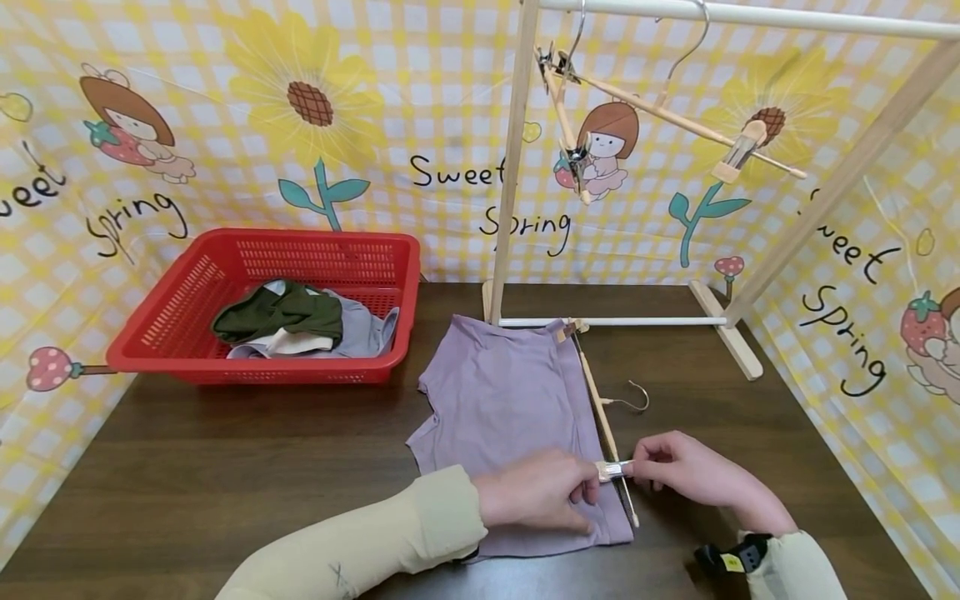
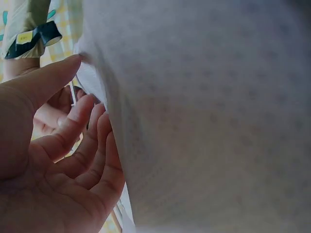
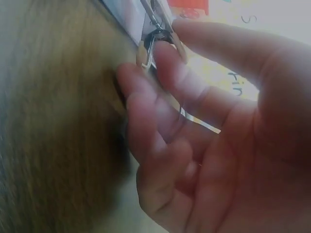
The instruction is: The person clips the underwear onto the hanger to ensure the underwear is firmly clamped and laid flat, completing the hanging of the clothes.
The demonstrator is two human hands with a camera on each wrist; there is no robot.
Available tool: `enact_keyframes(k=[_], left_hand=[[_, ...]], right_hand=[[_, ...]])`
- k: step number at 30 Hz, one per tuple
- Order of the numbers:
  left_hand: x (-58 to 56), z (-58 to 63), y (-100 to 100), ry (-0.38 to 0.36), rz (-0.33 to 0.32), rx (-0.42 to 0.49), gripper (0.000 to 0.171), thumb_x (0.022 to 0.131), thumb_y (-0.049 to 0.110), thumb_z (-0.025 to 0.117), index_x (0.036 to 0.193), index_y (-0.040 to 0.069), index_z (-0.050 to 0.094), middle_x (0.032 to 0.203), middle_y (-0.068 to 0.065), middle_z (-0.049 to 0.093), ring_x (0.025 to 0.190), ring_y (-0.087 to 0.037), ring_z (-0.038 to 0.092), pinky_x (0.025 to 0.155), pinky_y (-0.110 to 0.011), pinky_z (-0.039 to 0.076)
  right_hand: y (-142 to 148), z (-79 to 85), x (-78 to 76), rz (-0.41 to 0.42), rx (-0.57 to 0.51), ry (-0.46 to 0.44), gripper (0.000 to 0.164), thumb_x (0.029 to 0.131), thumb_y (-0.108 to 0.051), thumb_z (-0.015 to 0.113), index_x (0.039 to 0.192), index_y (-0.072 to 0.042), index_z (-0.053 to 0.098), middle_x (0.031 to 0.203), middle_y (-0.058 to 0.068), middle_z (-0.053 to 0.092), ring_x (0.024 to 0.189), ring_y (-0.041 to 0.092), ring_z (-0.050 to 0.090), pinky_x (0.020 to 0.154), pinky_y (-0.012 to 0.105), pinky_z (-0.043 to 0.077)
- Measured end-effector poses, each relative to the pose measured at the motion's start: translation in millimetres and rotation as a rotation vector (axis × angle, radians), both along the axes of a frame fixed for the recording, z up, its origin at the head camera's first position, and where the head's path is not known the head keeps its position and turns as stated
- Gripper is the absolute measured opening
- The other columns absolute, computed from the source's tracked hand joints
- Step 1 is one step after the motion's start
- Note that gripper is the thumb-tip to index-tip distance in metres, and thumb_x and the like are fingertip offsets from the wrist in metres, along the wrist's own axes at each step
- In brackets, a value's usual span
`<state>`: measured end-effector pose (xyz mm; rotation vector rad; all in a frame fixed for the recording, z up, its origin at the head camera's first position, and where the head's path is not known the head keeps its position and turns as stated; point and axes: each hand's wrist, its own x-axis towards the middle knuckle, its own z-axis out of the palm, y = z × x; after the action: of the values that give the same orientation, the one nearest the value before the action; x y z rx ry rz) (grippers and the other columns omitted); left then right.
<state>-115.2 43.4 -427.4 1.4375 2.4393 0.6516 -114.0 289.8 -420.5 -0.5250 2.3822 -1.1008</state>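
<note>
A pair of lilac shorts [image 1: 502, 392] lies flat in the head view, waistband along a wooden clip hanger [image 1: 596, 396]. At its far end, one hanger clip [image 1: 572, 329] sits on the waistband corner. My right hand [image 1: 693, 468] pinches the tail of the near clip [image 1: 615, 472] between thumb and forefinger; the right wrist view shows the clip's wooden arms and metal spring [image 3: 159, 34] at the fingertips. My left hand [image 1: 536, 492] holds the waistband beside that clip, fingers curled at the fabric edge. Pale cloth [image 2: 204, 121] fills much of the left wrist view.
A red basket [image 1: 262, 367] at the left holds a dark green garment [image 1: 285, 312] and greyish cloth [image 1: 363, 321]. Behind the shorts stands a wooden rack [image 1: 512, 167] with a white rail [image 1: 750, 14], from which two more clip hangers [image 1: 637, 102] hang.
</note>
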Motion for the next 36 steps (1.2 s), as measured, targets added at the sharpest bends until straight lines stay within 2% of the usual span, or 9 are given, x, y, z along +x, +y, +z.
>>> enact_keyframes(k=[7, 10, 12, 15, 18, 23, 27, 32, 36], left_hand=[[13.6, 3.3, 7.9, 0.192, -0.007, -0.158, 0.043, 0.067, 0.055, 0.076, 0.086, 0.023, 0.055, 0.075, 0.015, 0.047, 0.063, -0.001, 0.045, 0.059, -0.016, 0.038], [20.9, 3.0, 12.5, 0.264, -0.019, -0.204, 0.049, 0.067, 0.059, 0.074, 0.090, 0.020, 0.054, 0.077, 0.014, 0.047, 0.063, -0.002, 0.046, 0.059, -0.017, 0.041], [24.0, 2.0, 15.1, 0.281, -0.018, -0.213, 0.049, 0.070, 0.057, 0.073, 0.092, 0.018, 0.053, 0.078, 0.012, 0.047, 0.061, -0.003, 0.046, 0.057, -0.018, 0.042], [25.6, 0.2, 17.5, 0.281, 0.005, -0.227, 0.046, 0.076, 0.052, 0.071, 0.096, 0.015, 0.053, 0.080, 0.009, 0.048, 0.063, -0.004, 0.048, 0.057, -0.019, 0.044], [25.8, -0.3, 18.9, 0.261, 0.021, -0.237, 0.044, 0.079, 0.049, 0.070, 0.099, 0.014, 0.053, 0.081, 0.008, 0.049, 0.063, -0.004, 0.048, 0.057, -0.019, 0.043], [26.7, -2.3, 22.9, 0.242, 0.050, -0.242, 0.051, 0.076, 0.057, 0.068, 0.100, 0.014, 0.053, 0.082, 0.008, 0.051, 0.063, -0.004, 0.049, 0.055, -0.020, 0.044], [27.8, -4.5, 24.9, 0.265, 0.073, -0.229, 0.053, 0.074, 0.060, 0.068, 0.100, 0.015, 0.054, 0.082, 0.008, 0.053, 0.066, -0.004, 0.052, 0.055, -0.021, 0.045], [27.6, -4.7, 23.8, 0.274, 0.088, -0.182, 0.041, 0.081, 0.050, 0.067, 0.096, 0.016, 0.049, 0.078, 0.008, 0.052, 0.065, -0.007, 0.054, 0.053, -0.022, 0.045], [26.9, -4.1, 22.6, 0.266, 0.093, -0.138, 0.023, 0.089, 0.034, 0.061, 0.093, 0.016, 0.048, 0.076, 0.008, 0.052, 0.063, -0.008, 0.055, 0.051, -0.023, 0.045]], right_hand=[[7.8, 5.5, 2.1, -0.123, -0.030, -0.092, 0.028, 0.094, -0.026, 0.057, 0.080, -0.002, 0.054, 0.071, 0.010, 0.062, 0.063, 0.025, 0.058, 0.049, 0.034, 0.048], [8.9, 2.9, 1.7, -0.171, -0.087, -0.125, 0.026, 0.091, -0.022, 0.062, 0.093, 0.003, 0.053, 0.071, 0.012, 0.061, 0.062, 0.023, 0.057, 0.049, 0.035, 0.048], [9.9, 0.3, 1.1, -0.201, -0.122, -0.153, 0.033, 0.089, -0.020, 0.065, 0.104, 0.005, 0.053, 0.071, 0.011, 0.060, 0.061, 0.021, 0.056, 0.050, 0.034, 0.048], [12.2, -3.2, 0.1, -0.218, -0.128, -0.188, 0.035, 0.089, -0.021, 0.065, 0.108, 0.007, 0.057, 0.070, 0.010, 0.060, 0.061, 0.020, 0.057, 0.051, 0.033, 0.048], [14.6, -5.4, -0.8, -0.229, -0.102, -0.220, 0.029, 0.090, -0.026, 0.063, 0.098, 0.002, 0.065, 0.072, 0.012, 0.064, 0.064, 0.021, 0.060, 0.052, 0.032, 0.049], [18.3, -6.9, 1.8, -0.264, -0.065, -0.267, 0.032, 0.091, -0.033, 0.061, 0.086, -0.002, 0.065, 0.073, 0.012, 0.066, 0.065, 0.024, 0.064, 0.051, 0.031, 0.048], [21.5, -6.9, 5.3, -0.229, -0.037, -0.275, 0.035, 0.093, -0.035, 0.057, 0.083, -0.002, 0.063, 0.070, 0.012, 0.065, 0.059, 0.023, 0.063, 0.047, 0.028, 0.045], [27.8, -4.5, 9.2, -0.164, -0.026, -0.271, 0.034, 0.095, -0.032, 0.054, 0.083, -0.001, 0.062, 0.067, 0.013, 0.064, 0.051, 0.023, 0.060, 0.042, 0.026, 0.042], [31.2, -4.9, 10.9, -0.164, -0.090, -0.317, 0.032, 0.095, -0.028, 0.054, 0.087, 0.002, 0.061, 0.071, 0.015, 0.064, 0.056, 0.022, 0.061, 0.046, 0.030, 0.048]])
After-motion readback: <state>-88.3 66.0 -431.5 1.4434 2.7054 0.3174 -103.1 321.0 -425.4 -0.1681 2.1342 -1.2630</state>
